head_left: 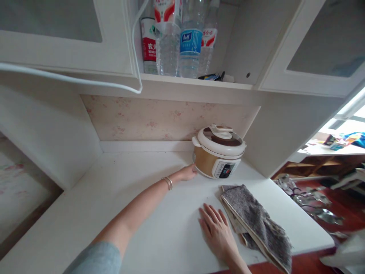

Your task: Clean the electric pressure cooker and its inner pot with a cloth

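Note:
A small gold and white rice cooker (218,154) stands at the back right of a white countertop (137,201). My left hand (188,173) reaches out to its left side and touches its base; the fingers are mostly hidden against the pot. A thin bracelet is on that wrist. My right hand (216,226) lies flat on the countertop with fingers spread, holding nothing. Just right of it lies a folded grey cloth (253,220), hanging over the counter's front edge.
Several plastic water bottles (179,38) stand on the open shelf above, between white cabinet doors. A white cable (68,78) runs along the cabinet's underside. Clutter lies on the red floor (322,201) at the right.

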A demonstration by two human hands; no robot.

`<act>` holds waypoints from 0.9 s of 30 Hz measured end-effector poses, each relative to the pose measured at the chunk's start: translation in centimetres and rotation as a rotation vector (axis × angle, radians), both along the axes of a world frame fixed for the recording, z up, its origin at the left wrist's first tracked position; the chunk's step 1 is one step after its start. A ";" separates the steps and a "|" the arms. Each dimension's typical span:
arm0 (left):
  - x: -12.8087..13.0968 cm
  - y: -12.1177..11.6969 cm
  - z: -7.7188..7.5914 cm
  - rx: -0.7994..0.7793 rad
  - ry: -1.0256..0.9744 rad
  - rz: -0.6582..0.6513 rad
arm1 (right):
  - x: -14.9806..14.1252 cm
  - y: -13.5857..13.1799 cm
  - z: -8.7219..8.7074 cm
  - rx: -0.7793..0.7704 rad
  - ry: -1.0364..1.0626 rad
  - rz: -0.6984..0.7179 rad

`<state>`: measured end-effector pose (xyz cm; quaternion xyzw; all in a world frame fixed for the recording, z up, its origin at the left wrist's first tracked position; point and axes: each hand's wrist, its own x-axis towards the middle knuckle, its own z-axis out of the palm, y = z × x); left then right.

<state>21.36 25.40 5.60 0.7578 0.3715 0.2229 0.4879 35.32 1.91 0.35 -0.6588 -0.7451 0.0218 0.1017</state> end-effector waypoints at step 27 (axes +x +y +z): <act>-14.0 -17.0 -4.6 -0.293 -0.239 0.124 | -9.3 3.7 1.6 -0.145 0.091 0.079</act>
